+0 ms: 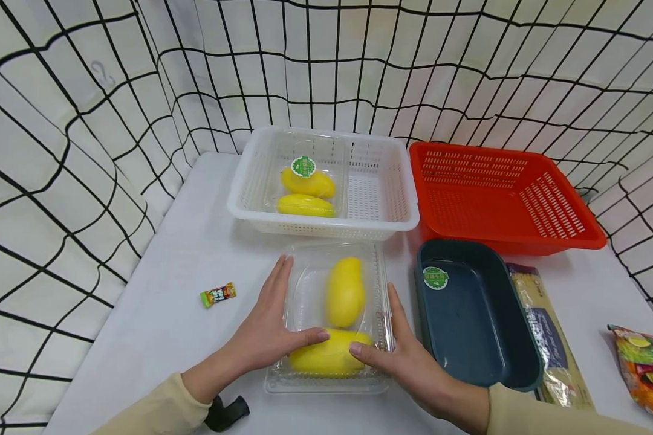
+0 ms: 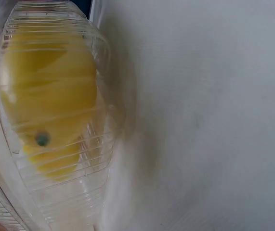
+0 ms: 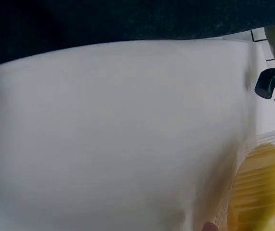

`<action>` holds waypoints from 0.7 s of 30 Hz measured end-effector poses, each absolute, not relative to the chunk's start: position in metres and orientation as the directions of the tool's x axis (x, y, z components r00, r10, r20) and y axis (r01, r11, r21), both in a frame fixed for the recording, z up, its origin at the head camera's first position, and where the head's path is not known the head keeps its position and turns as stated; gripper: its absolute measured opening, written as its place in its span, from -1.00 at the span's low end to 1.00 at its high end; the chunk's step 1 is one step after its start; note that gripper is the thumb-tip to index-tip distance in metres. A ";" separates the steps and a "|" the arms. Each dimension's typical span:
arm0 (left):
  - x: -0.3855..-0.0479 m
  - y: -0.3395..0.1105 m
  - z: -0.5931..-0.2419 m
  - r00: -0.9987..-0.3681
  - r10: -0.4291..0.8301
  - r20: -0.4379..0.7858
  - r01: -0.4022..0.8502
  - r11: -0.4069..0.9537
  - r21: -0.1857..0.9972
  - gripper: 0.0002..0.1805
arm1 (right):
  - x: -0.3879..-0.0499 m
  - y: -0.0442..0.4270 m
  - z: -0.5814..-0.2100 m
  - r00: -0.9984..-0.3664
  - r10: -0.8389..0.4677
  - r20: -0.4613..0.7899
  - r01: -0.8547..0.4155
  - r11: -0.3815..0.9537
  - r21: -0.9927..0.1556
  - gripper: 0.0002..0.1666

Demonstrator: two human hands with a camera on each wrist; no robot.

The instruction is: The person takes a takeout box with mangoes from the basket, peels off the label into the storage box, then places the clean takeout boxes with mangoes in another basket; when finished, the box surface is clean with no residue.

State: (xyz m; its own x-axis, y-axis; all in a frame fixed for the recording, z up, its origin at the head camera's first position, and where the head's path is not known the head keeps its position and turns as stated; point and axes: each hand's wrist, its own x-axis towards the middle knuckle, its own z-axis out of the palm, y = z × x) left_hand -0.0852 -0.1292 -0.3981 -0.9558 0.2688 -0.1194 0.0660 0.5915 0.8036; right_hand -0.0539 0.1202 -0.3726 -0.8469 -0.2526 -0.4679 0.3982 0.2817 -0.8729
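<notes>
A clear plastic clamshell box (image 1: pixel 308 272) lies lengthwise before me, with two yellow mangoes (image 1: pixel 345 293) inside; its lid looks closed. My left hand (image 1: pixel 266 332) is along its left side, fingers straight and the thumb reaching over the lid. On the opposite side, my right hand (image 1: pixel 408 356) touches the box with a straight index finger, its thumb over the near mango; its other fingers are mostly hidden. The left wrist view shows the ribbed box wall (image 2: pixel 65 192) and mangoes close up. In the right wrist view a mango (image 3: pixel 257 192) shows through the box.
Behind it, a white basket (image 1: pixel 326 226) holds a similar box of two mangoes. A red basket (image 1: pixel 500 238) and a dark teal tub (image 1: pixel 468 320) stand to the right. Beside them lie a noodle packet (image 1: pixel 549 338) and a colourful bag (image 1: pixel 644 368). A small candy (image 1: pixel 217 295) lies left.
</notes>
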 end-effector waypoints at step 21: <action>-0.154 -0.164 -0.357 -0.942 0.202 0.269 0.330 0.714 0.617 0.06 | -0.044 0.132 -0.366 -0.862 -0.131 -0.490 0.406 0.398 -0.822 0.27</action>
State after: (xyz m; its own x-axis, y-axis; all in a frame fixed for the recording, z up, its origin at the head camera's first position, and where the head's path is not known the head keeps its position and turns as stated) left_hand -0.1545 -0.1638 -0.3571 -0.9417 0.2019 0.2690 0.3295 0.7145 0.6172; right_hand -0.0438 0.1323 -0.3657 -0.8620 -0.1312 -0.4896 0.4065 0.3983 -0.8223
